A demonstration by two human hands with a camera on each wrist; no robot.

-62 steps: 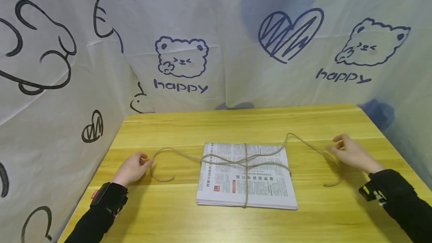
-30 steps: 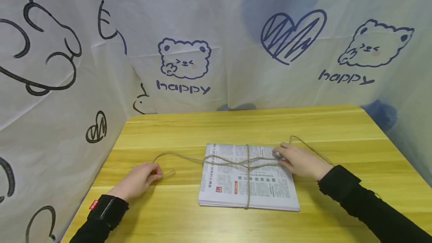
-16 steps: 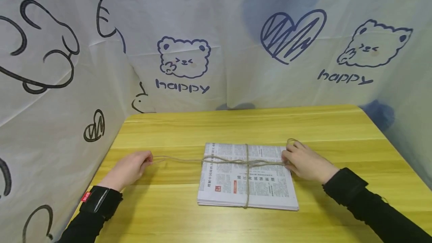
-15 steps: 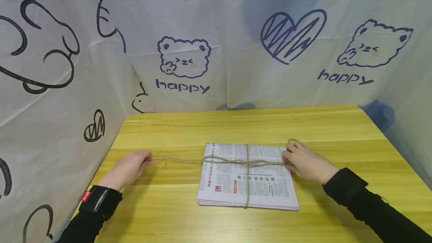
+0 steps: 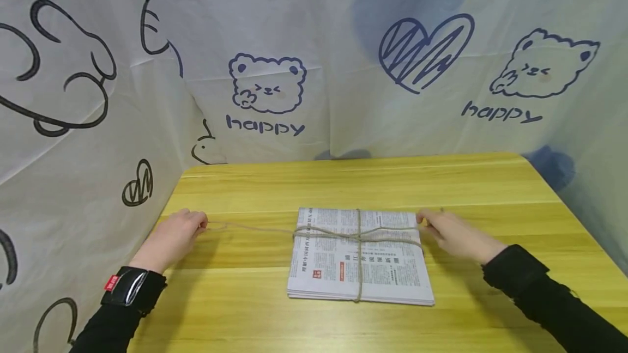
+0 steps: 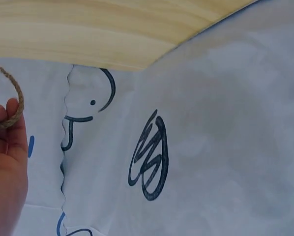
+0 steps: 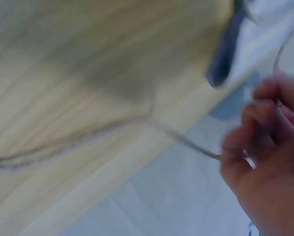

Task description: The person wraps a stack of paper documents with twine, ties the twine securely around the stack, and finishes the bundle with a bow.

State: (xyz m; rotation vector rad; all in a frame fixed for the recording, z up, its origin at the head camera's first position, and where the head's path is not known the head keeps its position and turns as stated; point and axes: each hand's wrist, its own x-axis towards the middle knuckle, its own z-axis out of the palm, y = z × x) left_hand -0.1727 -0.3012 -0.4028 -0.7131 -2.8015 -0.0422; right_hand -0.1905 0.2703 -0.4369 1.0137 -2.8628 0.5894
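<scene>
A stack of folded newspapers lies flat on the table, with brown twine crossing it both ways and strands meeting near its upper middle. Left of the stack, my left hand pinches a free length of twine, stretched nearly straight to the bundle. In the left wrist view a loop of twine curves out of the fingers. At the stack's upper right edge, my right hand has curled fingers. Twine runs into that hand in the blurred right wrist view.
The yellow wood-grain table has its far edge against a white cloth backdrop with drawn bears and hearts. Another cloth side rises close along the left edge. Black bands and sleeves cover both wrists.
My right hand has come in from the far right, taken hold of twine at the stack, then shifted slightly right. My left hand took the left twine and drew it leftward. Right-hand strands have spread apart.
</scene>
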